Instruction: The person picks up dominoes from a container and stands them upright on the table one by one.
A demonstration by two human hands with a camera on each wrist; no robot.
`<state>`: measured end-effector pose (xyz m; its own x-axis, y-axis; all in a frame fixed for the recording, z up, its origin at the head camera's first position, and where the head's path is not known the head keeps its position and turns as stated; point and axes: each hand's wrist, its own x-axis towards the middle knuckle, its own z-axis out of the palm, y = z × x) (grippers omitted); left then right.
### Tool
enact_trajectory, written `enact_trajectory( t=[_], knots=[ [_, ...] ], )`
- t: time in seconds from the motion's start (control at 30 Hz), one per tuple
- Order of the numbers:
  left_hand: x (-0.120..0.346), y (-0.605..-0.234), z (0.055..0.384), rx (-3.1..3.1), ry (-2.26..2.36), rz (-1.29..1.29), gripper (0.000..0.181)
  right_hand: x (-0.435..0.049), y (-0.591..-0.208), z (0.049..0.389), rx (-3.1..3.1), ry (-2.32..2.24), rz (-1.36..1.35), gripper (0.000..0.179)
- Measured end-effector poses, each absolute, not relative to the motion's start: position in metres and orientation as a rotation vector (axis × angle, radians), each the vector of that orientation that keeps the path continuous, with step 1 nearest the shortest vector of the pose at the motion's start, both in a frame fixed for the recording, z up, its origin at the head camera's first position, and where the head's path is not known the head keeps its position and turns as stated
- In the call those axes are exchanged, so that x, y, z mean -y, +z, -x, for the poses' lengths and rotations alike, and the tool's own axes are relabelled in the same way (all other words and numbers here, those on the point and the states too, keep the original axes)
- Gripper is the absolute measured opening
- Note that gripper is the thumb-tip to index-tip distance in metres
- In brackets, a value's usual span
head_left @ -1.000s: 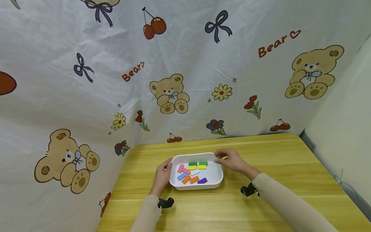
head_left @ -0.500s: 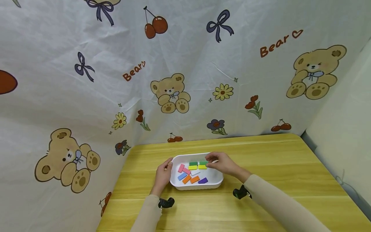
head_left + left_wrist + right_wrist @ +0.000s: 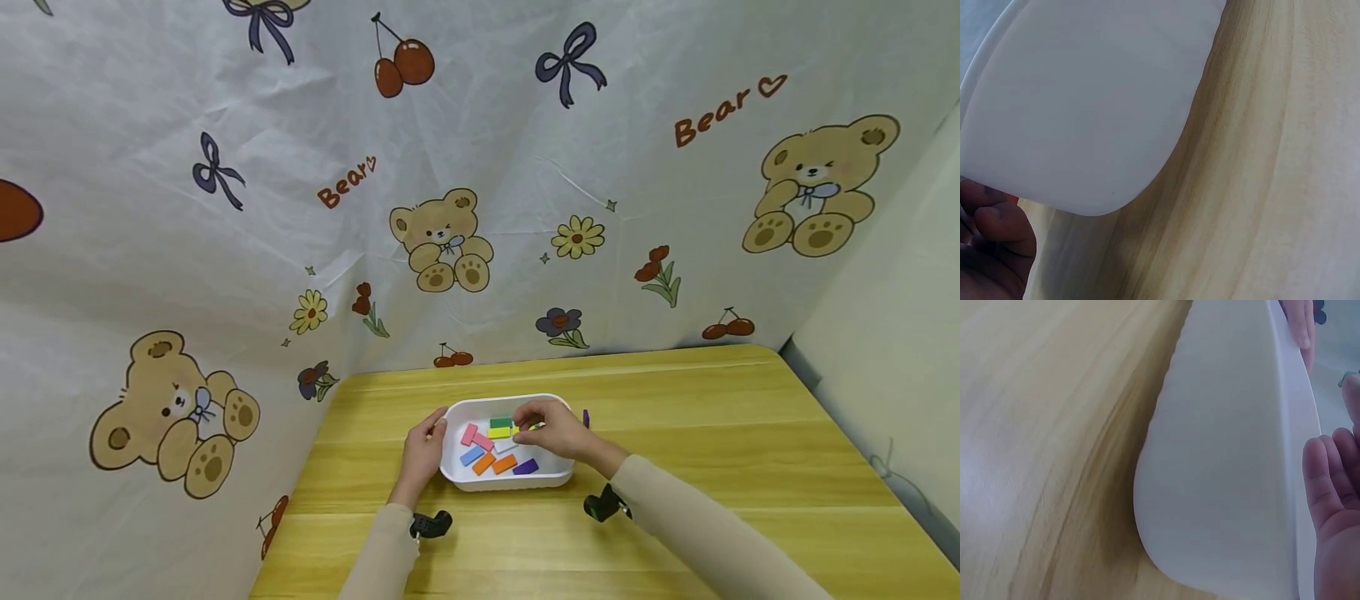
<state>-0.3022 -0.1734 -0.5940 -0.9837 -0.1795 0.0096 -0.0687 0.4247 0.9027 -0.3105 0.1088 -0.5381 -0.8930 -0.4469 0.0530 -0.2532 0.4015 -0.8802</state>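
Note:
My left hand (image 3: 423, 450) grips the left end of a white plastic basin (image 3: 558, 477) on the wooden table. In the left wrist view, curled fingers (image 3: 1004, 222) lie at the basin's edge. Over the basin's right side hovers my right hand (image 3: 562, 431), fingers loosely bent, nothing visible between them. Its fingertips are close to a yellow block (image 3: 498, 433) and a green block (image 3: 500, 423); other yellow is partly hidden behind the hand. Also inside lie pink blocks (image 3: 469, 434), a blue block (image 3: 472, 455), a white block (image 3: 506, 447), orange blocks (image 3: 505, 464) and a purple block (image 3: 526, 467).
Just past the basin's right end, another purple piece (image 3: 586, 418) shows behind my right hand. The wooden table (image 3: 712, 433) extends to both sides. A bear-printed cloth (image 3: 510, 275) hangs behind it, and a pale wall (image 3: 892, 350) rises on the right.
The right hand has moved left from the basin's right rim to over the blocks, covering one green block. A purple piece outside the basin has come into view. The left hand stays put.

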Motion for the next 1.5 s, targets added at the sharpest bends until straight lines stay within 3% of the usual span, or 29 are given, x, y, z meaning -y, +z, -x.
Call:
enact_trajectory(
  t=[1.5],
  knots=[
    [0.172,-0.593,0.300,2.547,-1.635,-0.211,0.038,-0.092,-0.555,0.305,-2.445,-1.055,0.698,0.014]
  ],
)
